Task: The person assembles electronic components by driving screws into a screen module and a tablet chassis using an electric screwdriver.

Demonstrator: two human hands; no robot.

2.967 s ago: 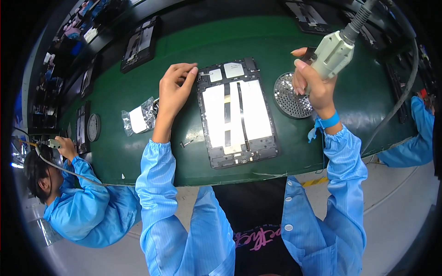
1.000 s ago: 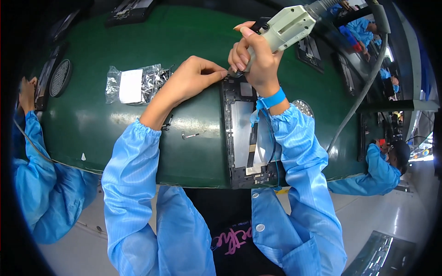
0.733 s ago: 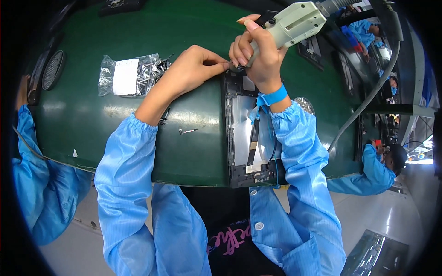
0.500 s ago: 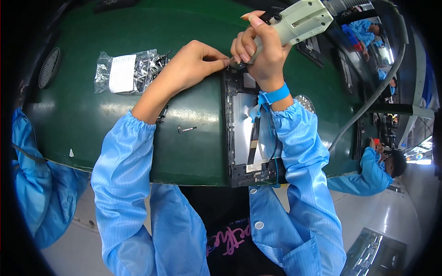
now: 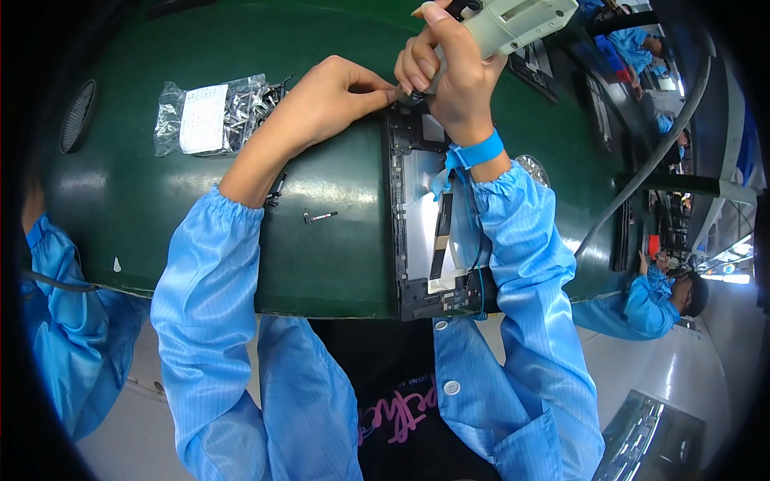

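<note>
My right hand (image 5: 457, 84) is wrapped round a pale green electric screwdriver (image 5: 521, 30), tilted with its tip end down by the far edge of an open black laptop chassis (image 5: 399, 240). My left hand (image 5: 321, 104) reaches to that same far corner, thumb and forefinger pinched beside the driver's tip. What the pinch holds, if anything, is too small to make out. The chassis lies lengthwise before me, with a silver plate (image 5: 419, 188) and a dark ribbon cable (image 5: 441, 240) inside. A blue wrist strap (image 5: 477, 152) circles my right wrist, partly over the chassis.
Left of my left hand lies a clear bag (image 5: 253, 112) of small metal parts with a white label. Nearer are a small connector part (image 5: 321, 216) and some dark pieces (image 5: 277, 191). A round dish (image 5: 532, 168) sits right of the chassis. A thick grey cable (image 5: 642, 172) hangs at right; co-workers sit both sides.
The whole view has shifted slightly. Both hands stay at the chassis's far corner, the left still pinched and the right still gripping the screwdriver. A co-worker's arm at far left has moved.
</note>
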